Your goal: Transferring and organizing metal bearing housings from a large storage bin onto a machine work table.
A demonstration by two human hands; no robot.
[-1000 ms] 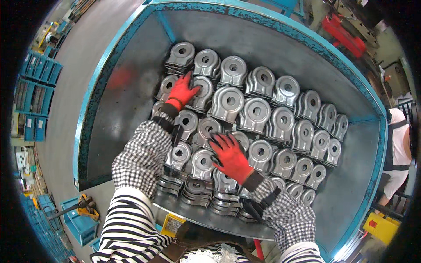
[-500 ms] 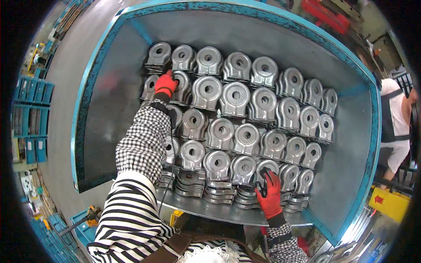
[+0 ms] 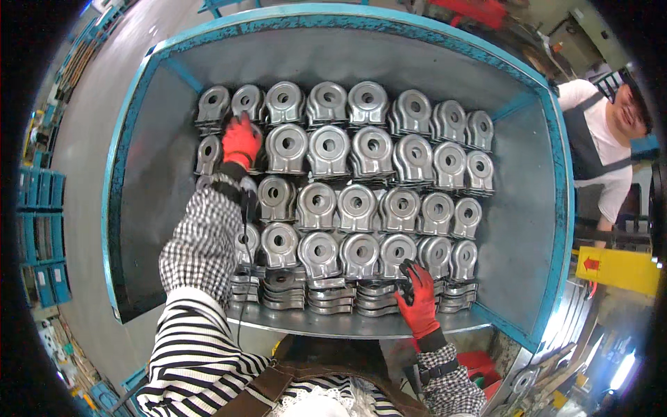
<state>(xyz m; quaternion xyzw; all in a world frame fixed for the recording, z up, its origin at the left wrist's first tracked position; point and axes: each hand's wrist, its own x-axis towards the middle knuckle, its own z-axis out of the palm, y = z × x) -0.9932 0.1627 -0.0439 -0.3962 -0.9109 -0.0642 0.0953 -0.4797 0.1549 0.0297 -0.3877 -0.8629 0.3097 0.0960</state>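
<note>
1. While I bend over the teal-rimmed grey bin [image 3: 517, 208], both my gloved hands work inside it, among the pressed metal parts [image 3: 329, 161]

2. Said parts lie within the bin in close rows and in stacks, each part rounded at one end with a hole through its raised ring; along the near side, front stacks [image 3: 331, 300] show their curved edges in layers

3. My left hand [image 3: 242, 142], in a red glove with dark fingertips, is over the second stack from the left in the second row from the far side, covering most of it; its fingers point away from me, toward the near edge of the second part of the far row [image 3: 248, 110]

4. Those fingers lie close together; I cannot tell whether they pinch anything

5. My right hand [image 3: 419, 302], gloved alike, is at the near side, its fingertips by the lower edge of a near-row part [image 3: 396, 270] and over the front stacks; its fingers are bent and the thumb stands apart from them, but I cannot tell whether anything is gripped

6. Checked sleeve covers [image 3: 201, 243] clothe both my forearms

7. Beyond the bin's right side I note a co-worker [image 3: 585, 149] in a white shirt and dark apron, with a yellow panel [image 3: 622, 270] nearer to me

8. Well apart on my left, blue crates [image 3: 42, 236] stand beyond the grey floor [image 3: 87, 153]
</note>
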